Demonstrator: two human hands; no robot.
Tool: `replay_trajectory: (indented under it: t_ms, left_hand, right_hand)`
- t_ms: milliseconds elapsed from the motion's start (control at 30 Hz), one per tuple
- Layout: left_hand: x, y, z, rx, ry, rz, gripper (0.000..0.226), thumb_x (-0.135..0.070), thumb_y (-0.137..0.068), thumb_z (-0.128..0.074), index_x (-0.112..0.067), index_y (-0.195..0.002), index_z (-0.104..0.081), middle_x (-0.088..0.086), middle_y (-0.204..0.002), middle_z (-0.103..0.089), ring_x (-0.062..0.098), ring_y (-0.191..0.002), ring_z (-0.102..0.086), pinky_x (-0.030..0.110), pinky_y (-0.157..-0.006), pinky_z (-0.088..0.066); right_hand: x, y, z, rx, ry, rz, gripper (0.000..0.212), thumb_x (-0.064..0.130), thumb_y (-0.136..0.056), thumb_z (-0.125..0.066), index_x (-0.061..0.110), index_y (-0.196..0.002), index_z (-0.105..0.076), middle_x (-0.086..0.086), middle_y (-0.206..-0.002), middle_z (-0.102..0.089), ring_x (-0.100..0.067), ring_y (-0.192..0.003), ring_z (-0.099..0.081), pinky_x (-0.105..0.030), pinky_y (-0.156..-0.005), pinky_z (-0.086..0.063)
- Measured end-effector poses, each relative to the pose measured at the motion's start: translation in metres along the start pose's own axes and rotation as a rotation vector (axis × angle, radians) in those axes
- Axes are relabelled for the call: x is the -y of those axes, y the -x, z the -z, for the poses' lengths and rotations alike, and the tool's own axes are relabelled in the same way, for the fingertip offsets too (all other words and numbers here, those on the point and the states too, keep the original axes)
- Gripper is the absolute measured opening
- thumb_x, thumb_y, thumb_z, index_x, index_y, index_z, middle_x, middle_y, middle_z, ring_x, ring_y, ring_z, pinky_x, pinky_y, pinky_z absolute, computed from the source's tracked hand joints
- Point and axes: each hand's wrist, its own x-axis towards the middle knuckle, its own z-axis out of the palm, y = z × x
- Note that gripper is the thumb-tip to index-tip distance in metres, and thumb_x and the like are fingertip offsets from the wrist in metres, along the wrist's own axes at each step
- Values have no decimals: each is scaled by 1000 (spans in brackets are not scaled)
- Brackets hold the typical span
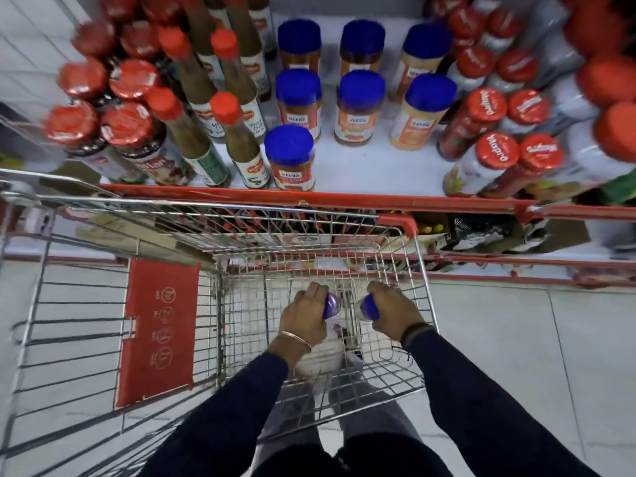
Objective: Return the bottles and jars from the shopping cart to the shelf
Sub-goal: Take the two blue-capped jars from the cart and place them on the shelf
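Observation:
Both my hands reach down into the wire shopping cart. My left hand grips a blue-capped jar by its top. A second blue-capped jar is held the same way in my right hand. The jars' bodies are mostly hidden under my hands. Above the cart, the white shelf carries several blue-capped jars in rows, with bare gaps at its front middle.
Green sauce bottles with red caps and dark red-lidded jars stand left on the shelf; red-capped squeeze bottles crowd the right. The shelf's red front edge runs just above the cart. The cart's red child-seat flap lies left.

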Motion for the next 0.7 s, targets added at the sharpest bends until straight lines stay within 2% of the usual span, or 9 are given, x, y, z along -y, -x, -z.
replay_trajectory:
  t_ms: [100,167,233,300,400,533,700]
  left_hand:
    - [-20,8,48,-93,19,-53,60,-6,-69,-60,-15,-125,-39,6,-129,-45,32,-112,-49,44,-82,-53]
    - [-36,15,83,-160,46,-98,61,-9,-69,-61,-15,-126,-39,7,-129,-46,32,-113,-50,41,-83,-51]
    - [-52,23,116,-241,72,-151,62,-13,-69,-63,-16,-126,-39,7,-128,-48,31,-113,-50,40,-87,-50]
    - [-68,30,148,-336,83,-205,62,-19,-69,-67,-18,-125,-40,5,-127,-48,28,-111,-51,38,-88,-49]
    - [-90,32,192,-454,57,-283,61,-22,-70,-69,-16,-124,-39,7,-123,-46,30,-105,-52,37,-84,-45]
    - [-108,16,230,-529,2,-310,66,-14,-70,-68,-16,-127,-36,10,-126,-42,36,-106,-52,44,-83,-48]
    - [-118,-23,240,-503,-47,-323,65,-5,-68,-61,-15,-128,-37,16,-125,-43,39,-99,-54,50,-77,-52]
  right_hand:
    - [15,26,50,-77,-32,21,55,8,-71,-65,13,-120,-41,-13,-115,-59,-32,-105,-57,-38,-82,-49]
    - [25,44,85,-117,-62,28,57,16,-70,-69,15,-120,-41,-11,-112,-59,-30,-101,-57,-35,-77,-49]
    - [32,61,121,-172,-110,45,52,22,-67,-72,17,-111,-46,-7,-104,-59,-26,-91,-57,-33,-71,-48]
    - [37,75,153,-244,-145,79,48,25,-60,-75,18,-101,-51,-4,-97,-58,-24,-85,-57,-36,-72,-51]
    - [42,88,193,-367,-132,152,54,26,-57,-79,17,-104,-55,-3,-99,-54,-23,-88,-54,-40,-79,-51]
    - [42,87,231,-542,-116,183,58,23,-63,-77,14,-116,-53,-2,-108,-50,-20,-94,-50,-39,-83,-48]
    - [34,56,252,-607,-101,151,56,16,-64,-75,15,-116,-52,-11,-115,-58,-30,-99,-57,-44,-82,-52]
